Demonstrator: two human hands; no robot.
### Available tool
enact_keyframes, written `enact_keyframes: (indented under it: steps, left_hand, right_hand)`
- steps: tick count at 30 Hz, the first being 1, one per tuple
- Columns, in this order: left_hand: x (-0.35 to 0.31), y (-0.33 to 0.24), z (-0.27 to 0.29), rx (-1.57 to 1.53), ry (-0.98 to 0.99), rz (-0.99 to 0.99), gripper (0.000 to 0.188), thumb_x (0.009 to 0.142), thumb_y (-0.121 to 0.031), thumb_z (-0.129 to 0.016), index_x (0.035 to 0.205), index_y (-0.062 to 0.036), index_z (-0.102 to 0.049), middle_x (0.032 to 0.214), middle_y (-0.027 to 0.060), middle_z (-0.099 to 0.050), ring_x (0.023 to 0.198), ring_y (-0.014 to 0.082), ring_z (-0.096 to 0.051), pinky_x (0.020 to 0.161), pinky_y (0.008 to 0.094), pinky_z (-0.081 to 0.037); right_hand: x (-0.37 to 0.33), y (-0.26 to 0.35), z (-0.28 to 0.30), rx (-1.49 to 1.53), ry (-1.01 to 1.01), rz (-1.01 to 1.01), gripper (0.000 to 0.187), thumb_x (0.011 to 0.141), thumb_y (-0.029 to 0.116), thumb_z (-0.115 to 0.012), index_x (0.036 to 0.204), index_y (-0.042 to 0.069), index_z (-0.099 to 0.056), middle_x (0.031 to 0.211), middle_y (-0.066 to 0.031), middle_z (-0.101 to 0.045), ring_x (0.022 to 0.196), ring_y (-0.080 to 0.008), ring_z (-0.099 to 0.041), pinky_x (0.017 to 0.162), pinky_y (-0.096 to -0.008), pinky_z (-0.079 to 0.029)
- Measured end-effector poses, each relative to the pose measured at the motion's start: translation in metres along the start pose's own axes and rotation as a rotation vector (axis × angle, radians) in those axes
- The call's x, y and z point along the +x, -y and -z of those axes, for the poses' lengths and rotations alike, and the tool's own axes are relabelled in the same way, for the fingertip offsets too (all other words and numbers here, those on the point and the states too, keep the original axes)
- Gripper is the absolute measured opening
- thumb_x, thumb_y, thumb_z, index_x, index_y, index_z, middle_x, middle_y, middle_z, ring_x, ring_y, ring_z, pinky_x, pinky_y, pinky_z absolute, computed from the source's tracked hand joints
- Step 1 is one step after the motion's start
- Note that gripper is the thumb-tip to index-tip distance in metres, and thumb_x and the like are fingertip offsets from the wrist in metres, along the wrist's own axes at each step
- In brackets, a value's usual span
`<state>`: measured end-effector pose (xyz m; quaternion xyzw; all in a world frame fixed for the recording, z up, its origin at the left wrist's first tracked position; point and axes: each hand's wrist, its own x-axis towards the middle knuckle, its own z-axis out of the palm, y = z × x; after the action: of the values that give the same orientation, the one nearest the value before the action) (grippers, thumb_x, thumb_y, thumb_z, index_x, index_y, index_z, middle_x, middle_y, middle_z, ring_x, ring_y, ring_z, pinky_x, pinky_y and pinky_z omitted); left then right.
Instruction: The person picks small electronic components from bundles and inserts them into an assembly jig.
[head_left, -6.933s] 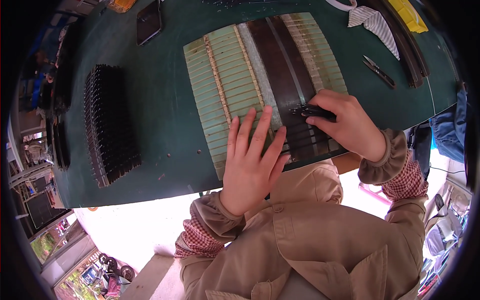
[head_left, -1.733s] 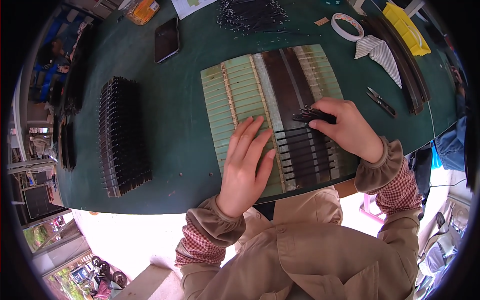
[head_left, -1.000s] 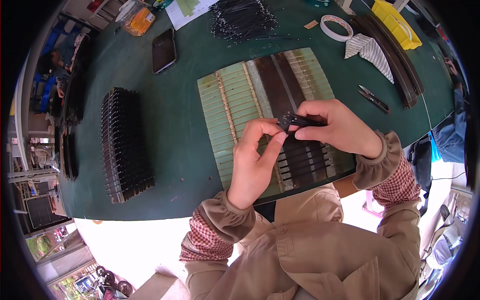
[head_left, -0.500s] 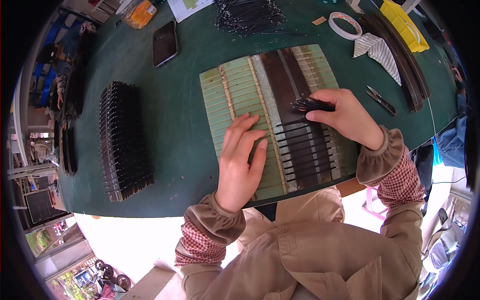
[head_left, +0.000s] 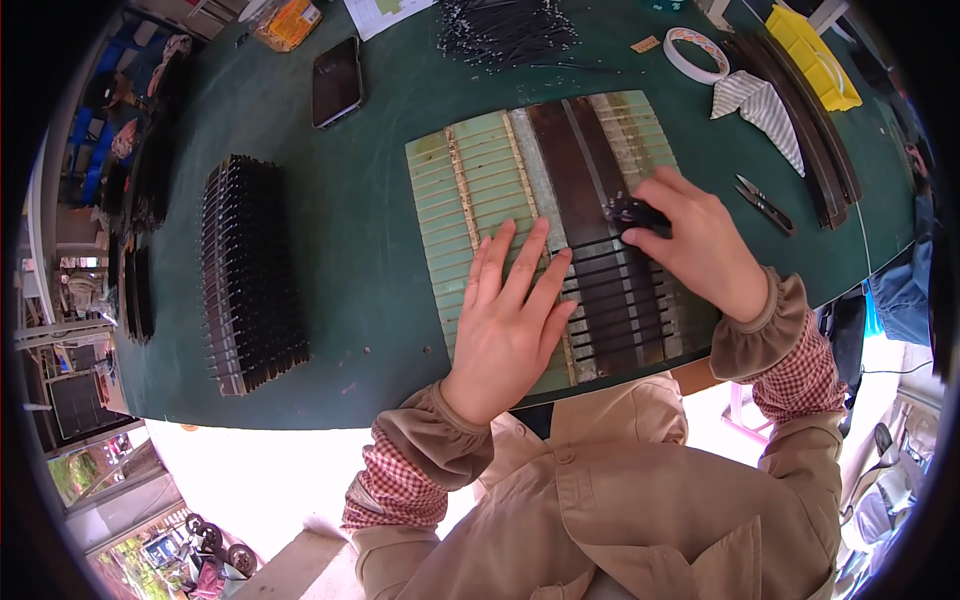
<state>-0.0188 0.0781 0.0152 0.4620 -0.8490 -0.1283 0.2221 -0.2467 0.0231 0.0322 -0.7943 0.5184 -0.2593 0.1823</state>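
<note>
A black spiky stack (head_left: 250,275) stands on the desk (head_left: 345,220), maybe out of the way. The left hand (head_left: 505,335) lies flat, fingers (head_left: 527,261) spread on the green board (head_left: 488,165), perhaps to steady it. Black sticks (head_left: 600,298) lie side by side across it, likely for neatness. The right hand (head_left: 705,245) pinches a bunch (head_left: 637,212) of sticks, seemingly keeping them near.

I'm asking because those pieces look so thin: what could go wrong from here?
The black strips bunched in the right hand might slip out. The left hand, its fingertips near the laid strips, could nudge them askew on the grooved board. A careless reach toward the snips, lying with bare blades, might prick.
</note>
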Motion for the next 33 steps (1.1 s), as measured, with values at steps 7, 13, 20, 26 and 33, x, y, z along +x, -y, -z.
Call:
enact_keyframes:
  steps: [7, 13, 20, 26, 33]
  left_hand:
    - [0.013, -0.001, 0.002, -0.590, -0.097, 0.216, 0.029, 0.090, -0.006, -0.061, 0.118, -0.0002, -0.058, 0.131, 0.0135, -0.054, 0.123, 0.0305, -0.049, 0.104, 0.0397, -0.038]
    - [0.016, 0.007, -0.003, -0.966, -0.084, 0.336, 0.016, 0.092, -0.003, -0.058, 0.107, 0.0006, -0.059, 0.119, 0.0106, -0.060, 0.115, 0.0254, -0.055, 0.101, 0.0357, -0.040]
    - [0.008, 0.018, 0.008, -0.332, -0.217, 0.177, 0.012, 0.089, 0.000, -0.060, 0.101, 0.0006, -0.062, 0.119, 0.0146, -0.062, 0.117, 0.0308, -0.055, 0.101, 0.0382, -0.041]
    - [0.005, 0.019, 0.004, -0.294, -0.184, 0.142, 0.019, 0.088, -0.001, -0.060, 0.107, 0.0002, -0.061, 0.127, 0.0155, -0.057, 0.121, 0.0352, -0.051, 0.102, 0.0407, -0.039]
    - [0.012, 0.004, 0.001, 0.097, -0.022, -0.016, 0.035, 0.089, -0.006, -0.061, 0.124, -0.0017, -0.057, 0.142, 0.0157, -0.044, 0.129, 0.0363, -0.043, 0.105, 0.0415, -0.037]
  right_hand:
    - [0.014, 0.003, 0.033, 0.566, 0.309, -0.144, 0.015, 0.084, 0.009, -0.066, 0.096, 0.000, -0.065, 0.073, -0.0047, -0.058, 0.063, -0.0150, -0.052, 0.060, -0.0294, -0.045]
    - [0.021, 0.013, 0.020, 0.628, 0.480, -0.178, 0.011, 0.086, 0.006, -0.067, 0.094, -0.003, -0.065, 0.079, 0.0010, -0.060, 0.068, -0.0043, -0.047, 0.059, -0.0230, -0.040]
    - [0.019, -0.026, 0.014, 0.494, 0.288, -0.174, 0.019, 0.081, 0.010, -0.070, 0.094, -0.003, -0.065, 0.074, -0.0125, -0.063, 0.067, -0.0149, -0.057, 0.064, -0.0298, -0.047]
    - [0.025, -0.017, 0.004, 0.372, 0.274, -0.122, 0.019, 0.079, 0.009, -0.069, 0.094, -0.003, -0.063, 0.078, -0.0157, -0.063, 0.067, -0.0259, -0.060, 0.065, -0.0341, -0.048]
    - [0.014, -0.010, -0.010, 0.121, 0.103, 0.047, 0.021, 0.078, 0.008, -0.068, 0.096, -0.001, -0.062, 0.084, -0.0150, -0.062, 0.069, -0.0340, -0.059, 0.064, -0.0385, -0.047]
